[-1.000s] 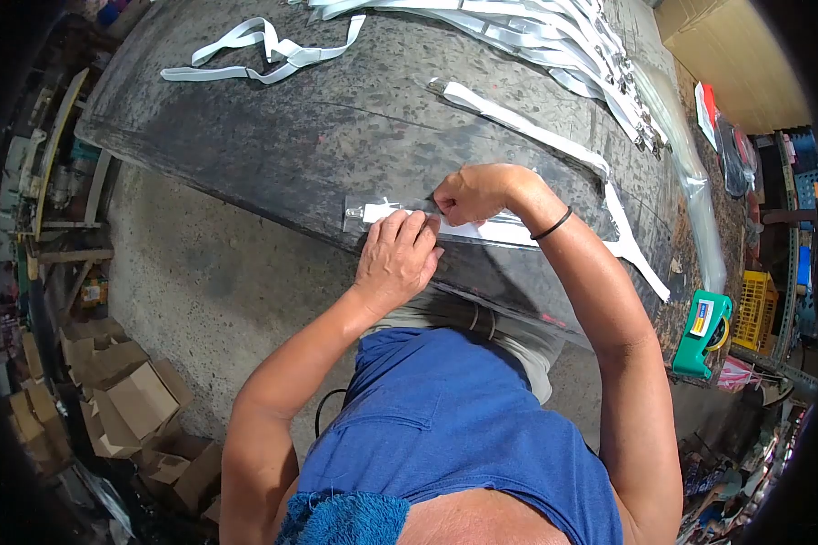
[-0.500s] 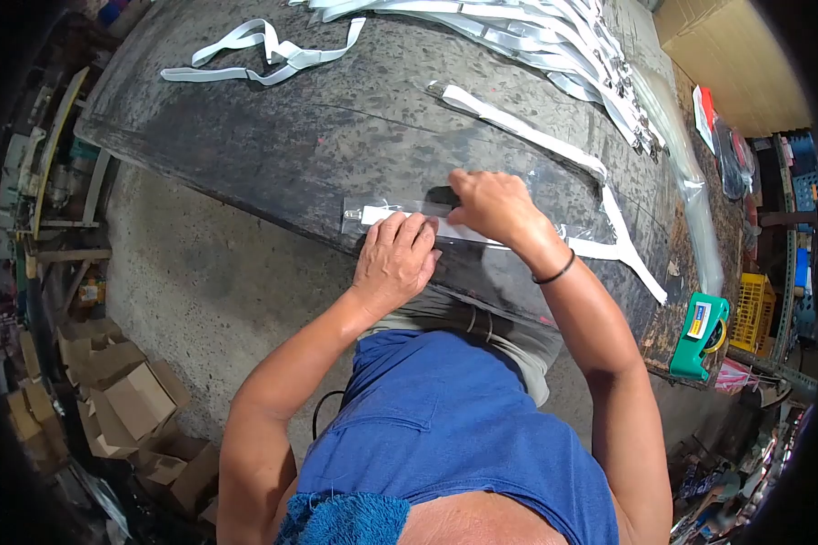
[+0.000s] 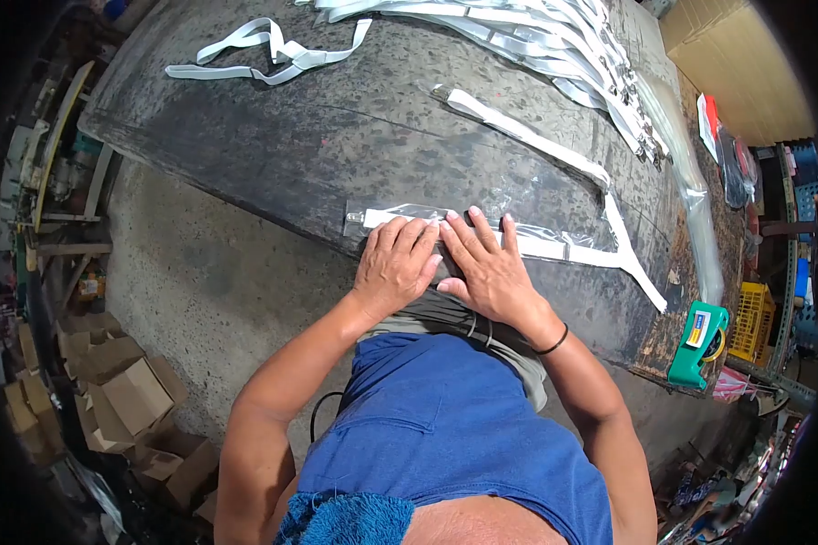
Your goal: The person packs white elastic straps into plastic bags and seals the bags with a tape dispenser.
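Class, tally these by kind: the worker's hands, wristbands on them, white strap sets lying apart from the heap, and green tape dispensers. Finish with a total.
Hands: 2 (left hand, right hand)
Black wristband: 1
White strap sets: 2 (far set, near set)
Green tape dispenser: 1
Total: 6

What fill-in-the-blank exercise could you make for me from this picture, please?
1. Under the left hand and the right hand, the suspenders, partly inside a clear plastic sleeve, are coloured ____.
2. The black wristband circles the wrist of the ____ hand.
3. The tape dispenser near the yellow crate is coloured ____.

Missing words: white; right; green.
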Available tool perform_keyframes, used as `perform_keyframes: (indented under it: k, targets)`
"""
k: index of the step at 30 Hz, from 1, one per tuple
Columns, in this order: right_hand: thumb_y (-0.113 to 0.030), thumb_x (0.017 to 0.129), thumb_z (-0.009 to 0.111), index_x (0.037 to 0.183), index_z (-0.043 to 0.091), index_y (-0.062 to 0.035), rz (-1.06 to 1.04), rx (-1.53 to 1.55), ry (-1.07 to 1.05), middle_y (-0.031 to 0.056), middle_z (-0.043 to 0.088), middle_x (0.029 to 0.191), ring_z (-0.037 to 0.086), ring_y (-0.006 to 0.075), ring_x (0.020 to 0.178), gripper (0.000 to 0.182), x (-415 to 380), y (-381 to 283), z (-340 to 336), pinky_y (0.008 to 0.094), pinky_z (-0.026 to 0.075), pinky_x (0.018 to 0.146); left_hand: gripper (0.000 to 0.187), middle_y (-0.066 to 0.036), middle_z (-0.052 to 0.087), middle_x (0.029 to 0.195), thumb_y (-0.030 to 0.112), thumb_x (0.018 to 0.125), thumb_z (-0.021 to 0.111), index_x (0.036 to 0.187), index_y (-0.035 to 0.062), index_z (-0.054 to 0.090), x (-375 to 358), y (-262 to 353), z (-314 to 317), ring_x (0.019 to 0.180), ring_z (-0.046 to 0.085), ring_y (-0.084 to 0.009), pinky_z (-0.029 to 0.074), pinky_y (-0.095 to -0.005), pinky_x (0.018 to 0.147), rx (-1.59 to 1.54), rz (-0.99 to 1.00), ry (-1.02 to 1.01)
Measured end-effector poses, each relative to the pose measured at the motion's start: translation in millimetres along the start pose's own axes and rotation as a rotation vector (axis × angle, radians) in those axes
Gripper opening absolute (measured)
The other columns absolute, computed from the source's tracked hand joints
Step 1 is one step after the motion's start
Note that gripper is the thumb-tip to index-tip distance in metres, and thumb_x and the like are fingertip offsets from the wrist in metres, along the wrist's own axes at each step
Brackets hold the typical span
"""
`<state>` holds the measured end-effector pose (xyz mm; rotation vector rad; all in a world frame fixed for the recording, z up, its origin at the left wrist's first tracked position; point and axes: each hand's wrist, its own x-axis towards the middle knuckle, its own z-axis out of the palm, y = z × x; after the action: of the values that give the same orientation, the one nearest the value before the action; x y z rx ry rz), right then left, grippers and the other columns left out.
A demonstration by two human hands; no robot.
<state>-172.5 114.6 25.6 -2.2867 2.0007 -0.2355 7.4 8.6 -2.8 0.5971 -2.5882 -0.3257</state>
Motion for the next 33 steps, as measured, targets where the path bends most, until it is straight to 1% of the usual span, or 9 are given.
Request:
perform_keyframes:
  k: [8,10,13,18,20,25,29,30,33]
  targets:
    - [-0.058,0.087,0.059,0.152,0.03,-0.0045,0.155,0.099,0.348,0.0148,0.028,0.16,0.019,0.0392,0.149,0.09,14,4,-30,0.0658,0.012,0.114,0.048,-0.01,0.054,0.121,0.024,0.083,0.068,0.125,0.0029,0.059,-1,0,1,0.116,0.048,-0.0284,0.04,-0.0424,0.098,0.023,0.008,0.024]
    - [-0.061,0.086,0.057,0.152,0.031,-0.0039,0.097,0.001,-0.005,0.0158,0.029,0.159,0.018,0.04,0.148,0.091,10,0,-2,0.0663,0.011,0.114,0.049,-0.01,0.054,0.121,0.024,0.083,0.068,0.126,0.0029,0.058,0,0,2,0.116,0.048,-0.0282,0.04,-0.0423,0.098,0.03,0.017,0.038]
    - [-0.061,0.086,0.057,0.151,0.032,-0.0035,0.091,0.053,-0.067,0.0167,0.029,0.158,0.018,0.0407,0.148,0.091,9,5,-3,0.0668,0.01,0.114,0.049,-0.01,0.055,0.121,0.021,0.082,0.068,0.127,0.0028,0.059,-1,1,2,0.116,0.049,-0.0294,0.04,-0.0425,0.097,0.017,-0.01,0.011]
    - [-0.06,0.086,0.058,0.151,0.032,-0.0036,0.138,0.115,0.442,0.0163,0.028,0.159,0.019,0.0408,0.148,0.09,4,-2,-34,0.0673,0.009,0.114,0.049,-0.01,0.055,0.12,0.024,0.082,0.068,0.125,0.0031,0.059,-1,1,3,0.114,0.05,-0.0283,0.04,-0.0433,0.097,0.047,0.019,0.039]
    - [-0.058,0.086,0.06,0.152,0.03,-0.0059,0.112,0.014,0.014,0.0166,0.025,0.16,0.019,0.0427,0.148,0.09,1,-8,-14,0.0666,0.008,0.114,0.048,-0.01,0.055,0.121,0.024,0.083,0.068,0.125,0.0031,0.059,-1,1,2,0.114,0.05,-0.0289,0.04,-0.0434,0.096,0.044,0.01,0.034]
    - [-0.059,0.086,0.061,0.15,0.037,-0.0085,0.225,0.141,0.141,0.0185,0.027,0.159,0.02,0.0431,0.147,0.085,-18,-8,-10,0.0669,0.014,0.113,0.046,-0.013,0.055,0.122,0.017,0.08,0.071,0.123,0.0023,0.061,5,-3,-10,0.118,0.05,-0.0322,0.042,-0.0445,0.1,-0.157,0.004,0.088]
    - [-0.046,0.085,0.071,0.151,0.036,-0.0103,0.397,0.248,0.372,0.0215,0.026,0.158,0.02,0.0455,0.146,0.083,-53,9,-28,0.064,0.018,0.112,0.038,-0.016,0.053,0.128,0.01,0.083,0.065,0.12,0.0033,0.064,48,1,-106,0.122,0.05,-0.0334,0.041,-0.0446,0.104,-0.081,0.07,0.439]
    - [-0.046,0.085,0.071,0.151,0.036,-0.0103,0.44,0.229,0.383,0.0215,0.026,0.158,0.02,0.0455,0.146,0.083,-64,13,-27,0.064,0.018,0.112,0.037,-0.021,0.052,0.129,0.023,0.091,0.054,0.112,-0.0064,0.061,60,12,-141,0.119,0.053,-0.0335,0.044,-0.043,0.103,-0.026,0.07,0.562]
    - [-0.034,0.085,0.073,0.151,0.037,-0.0108,0.586,0.22,0.448,0.0224,0.026,0.158,0.019,0.0472,0.146,0.079,-100,31,-14,0.063,0.02,0.112,0.028,-0.011,0.06,0.095,0.03,0.097,0.054,0.11,0.0092,0.065,111,58,-239,0.084,0.057,-0.0206,0.043,-0.0345,0.071,-0.412,0.594,1.296]
